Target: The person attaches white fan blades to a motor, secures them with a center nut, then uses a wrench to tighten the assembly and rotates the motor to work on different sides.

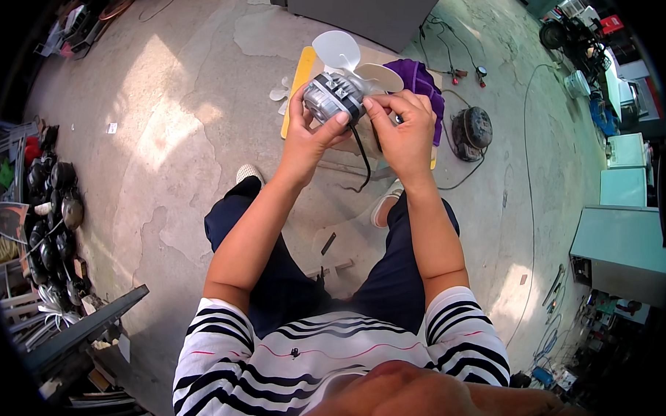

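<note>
Gripping one fan motor (334, 96), left hand (312, 132), right hand (402, 132)

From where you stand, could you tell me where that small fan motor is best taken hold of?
Probably around the ribbed grey body of the fan motor, from its sides, as the left hand does. The white blades stick out at the far end and the black cable hangs underneath, so avoid both.
</note>
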Demonstrator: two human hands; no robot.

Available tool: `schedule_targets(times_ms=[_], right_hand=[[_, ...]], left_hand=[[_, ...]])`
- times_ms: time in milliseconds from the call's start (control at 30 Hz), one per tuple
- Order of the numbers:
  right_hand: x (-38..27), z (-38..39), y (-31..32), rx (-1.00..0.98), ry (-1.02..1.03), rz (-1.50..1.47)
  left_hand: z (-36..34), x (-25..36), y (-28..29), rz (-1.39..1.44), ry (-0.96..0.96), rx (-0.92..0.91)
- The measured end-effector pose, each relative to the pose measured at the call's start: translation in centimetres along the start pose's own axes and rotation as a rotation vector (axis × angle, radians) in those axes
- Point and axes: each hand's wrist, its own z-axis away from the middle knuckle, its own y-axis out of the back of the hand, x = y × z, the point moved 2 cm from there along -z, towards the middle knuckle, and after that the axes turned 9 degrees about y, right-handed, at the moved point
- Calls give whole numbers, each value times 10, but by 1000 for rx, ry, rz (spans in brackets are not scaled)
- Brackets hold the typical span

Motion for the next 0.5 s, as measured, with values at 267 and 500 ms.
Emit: schedule_targets(times_ms=[267, 500], right_hand=[[-4, 0, 2, 41, 138, 104], [-8, 2, 4, 176, 181, 119]], left_hand=[[-1, -1, 2, 14, 58, -25], [0, 3, 1, 61, 98, -49]])
